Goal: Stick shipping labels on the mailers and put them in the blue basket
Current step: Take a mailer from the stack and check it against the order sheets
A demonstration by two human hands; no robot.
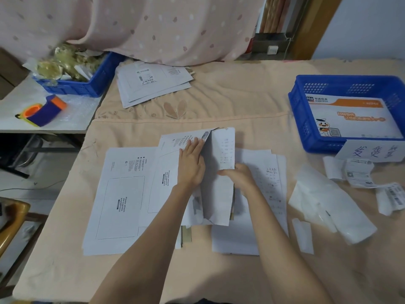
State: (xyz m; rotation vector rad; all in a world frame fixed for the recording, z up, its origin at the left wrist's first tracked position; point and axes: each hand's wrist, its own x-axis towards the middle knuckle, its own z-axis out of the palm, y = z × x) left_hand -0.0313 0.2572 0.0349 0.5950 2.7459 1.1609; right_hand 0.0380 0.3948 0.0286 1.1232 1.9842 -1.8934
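Observation:
Two white mailers lie side by side on the peach cloth: one flat at the left, one in the middle with its far edge lifted. My left hand rests flat on the middle mailer. My right hand pinches a long printed paper sheet that stands up between both hands. More printed sheets lie under my right forearm. The blue basket at the right holds a white and orange mailer. Loose shipping labels curl on the cloth near it.
A stack of mailers lies at the back. Peeled white backing paper lies at the right. A second blue basket of yellowish packets and a purple-orange tape dispenser sit on a side table at the left. A handwritten card leans on the basket.

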